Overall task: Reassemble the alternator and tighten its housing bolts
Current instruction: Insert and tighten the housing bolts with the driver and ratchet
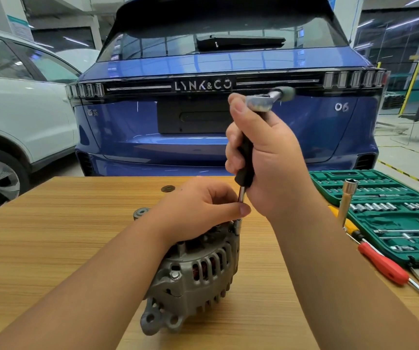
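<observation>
Behind a wooden table [51, 223] stood a blue car [228, 135]. On the table lay the alternator [193, 274], its axis tilted away from the camera. The left hand [198, 200] rested on it, fingers curled, pinching the extension bar's socket [236, 224]. The right hand [271, 157] gripped the near-upright black handle [245, 160], ratchet [261, 101] on top.

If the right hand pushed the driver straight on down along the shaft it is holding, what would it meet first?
The right hand grips the black handle nearly upright; its shaft ends in a socket at the top edge of the alternator. The housing there comes first, probably a bolt, though that is hidden.
</observation>
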